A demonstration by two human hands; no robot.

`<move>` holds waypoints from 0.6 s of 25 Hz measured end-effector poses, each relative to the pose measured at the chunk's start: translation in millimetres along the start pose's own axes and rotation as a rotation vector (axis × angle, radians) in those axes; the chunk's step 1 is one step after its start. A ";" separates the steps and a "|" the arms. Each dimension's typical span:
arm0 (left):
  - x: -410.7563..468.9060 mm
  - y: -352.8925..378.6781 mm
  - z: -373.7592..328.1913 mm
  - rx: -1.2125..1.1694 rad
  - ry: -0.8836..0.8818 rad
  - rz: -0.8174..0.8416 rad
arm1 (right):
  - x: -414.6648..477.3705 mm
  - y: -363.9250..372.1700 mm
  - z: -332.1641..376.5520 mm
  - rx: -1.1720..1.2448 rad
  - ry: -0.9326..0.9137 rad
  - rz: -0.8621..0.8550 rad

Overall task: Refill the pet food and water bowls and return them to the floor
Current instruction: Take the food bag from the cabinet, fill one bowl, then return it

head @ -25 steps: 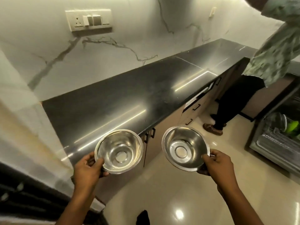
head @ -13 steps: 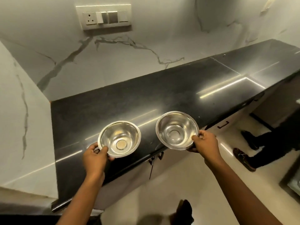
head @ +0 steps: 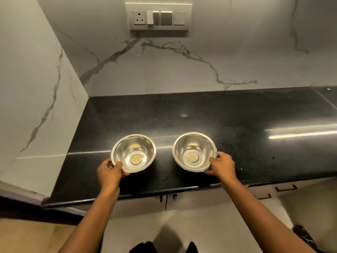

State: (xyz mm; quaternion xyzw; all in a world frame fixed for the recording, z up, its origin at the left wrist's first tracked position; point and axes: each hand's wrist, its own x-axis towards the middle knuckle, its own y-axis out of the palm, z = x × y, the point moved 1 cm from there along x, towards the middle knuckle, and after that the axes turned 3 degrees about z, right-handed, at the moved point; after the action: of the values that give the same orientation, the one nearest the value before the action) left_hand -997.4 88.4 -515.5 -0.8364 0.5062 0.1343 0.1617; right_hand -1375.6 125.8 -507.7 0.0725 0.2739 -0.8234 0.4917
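Both hands grip steel bowls by the near rim: left hand (head: 109,170) closed on the left bowl (head: 133,153), right hand (head: 221,166) closed on the right bowl (head: 194,151). Bowls sit side by side, apart, on or just over the black counter (head: 237,125); contact unclear. Both are empty. Switch plate (head: 158,16) on the marble wall above.

We see a black polished stone countertop (head: 237,125) running along the marble wall, streaked with bright reflections on its right side. On it, near the front edge, two empty steel bowls sit side by side and apart: the left bowl (head: 134,152) and the right bowl (head: 194,150), both upright.
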 end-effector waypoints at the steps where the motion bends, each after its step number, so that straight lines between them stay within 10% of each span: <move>1: -0.5 2.2 1.8 -0.015 -0.007 -0.007 | 4.2 0.5 0.1 -0.006 -0.002 0.013; 10: 18.9 -8.7 3.9 0.318 0.056 -0.130 | 22.1 -5.9 1.5 -0.190 0.027 0.054; 15: 1.6 18.6 -94.5 0.101 0.557 -0.304 | 19.8 -45.8 109.7 -0.338 -0.495 -0.122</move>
State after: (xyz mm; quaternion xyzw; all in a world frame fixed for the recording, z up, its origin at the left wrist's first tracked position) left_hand -1007.4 40.6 -432.5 -0.8979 0.4064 -0.1510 0.0764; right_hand -1408.0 70.0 -405.9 -0.2297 0.2828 -0.7869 0.4980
